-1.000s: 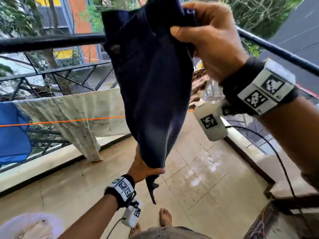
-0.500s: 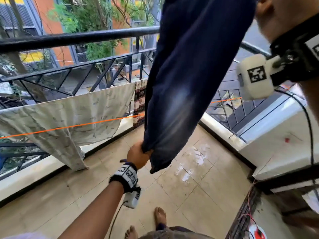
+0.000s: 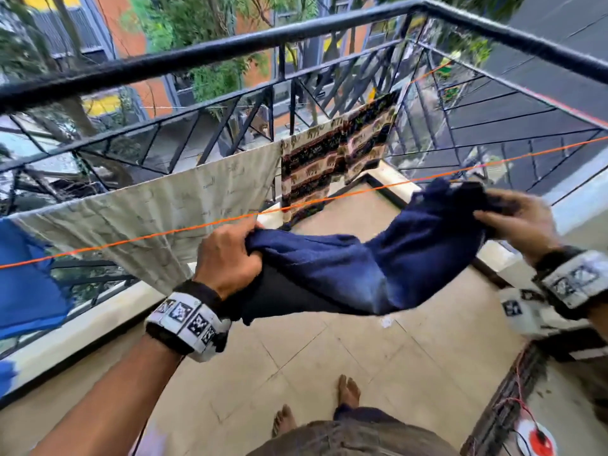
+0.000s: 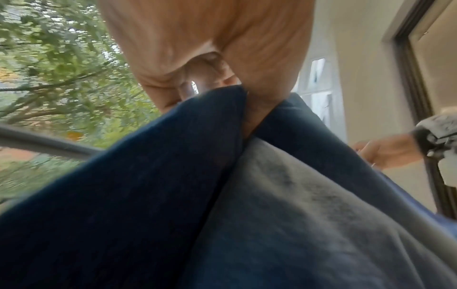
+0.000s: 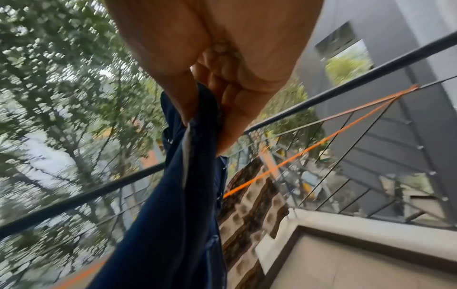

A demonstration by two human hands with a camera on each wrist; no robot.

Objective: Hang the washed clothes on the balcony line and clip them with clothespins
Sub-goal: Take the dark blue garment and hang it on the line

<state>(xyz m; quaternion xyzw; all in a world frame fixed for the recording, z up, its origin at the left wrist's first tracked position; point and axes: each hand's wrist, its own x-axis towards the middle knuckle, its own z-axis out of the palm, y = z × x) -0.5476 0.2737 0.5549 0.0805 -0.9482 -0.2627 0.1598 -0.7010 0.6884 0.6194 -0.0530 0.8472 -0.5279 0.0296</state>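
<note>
A dark blue garment (image 3: pixel 355 274) sags between my two hands, just below and on the near side of the orange clothesline (image 3: pixel 362 191). My left hand (image 3: pixel 230 255) grips one bunched end beside the line. My right hand (image 3: pixel 513 222) grips the other end at the right. In the left wrist view my left hand (image 4: pixel 237 93) is curled round the blue garment (image 4: pixel 222 205). In the right wrist view my right hand (image 5: pixel 210 109) pinches the blue garment (image 5: pixel 178 195), with the orange line (image 5: pixel 309 148) behind. No clothespins show.
A pale cloth (image 3: pixel 148 218), a patterned cloth (image 3: pixel 329 169) and a blue cloth (image 3: pixel 26 278) hang on a farther line by the black railing (image 3: pixel 230 47). My bare feet (image 3: pixel 348 390) stand on the tiled floor. A red-and-white object (image 3: pixel 536 439) lies at the lower right.
The garment hung upright from my raised right hand. Now that hand has come down, the left has risen, and the garment is stretched sideways at line height.
</note>
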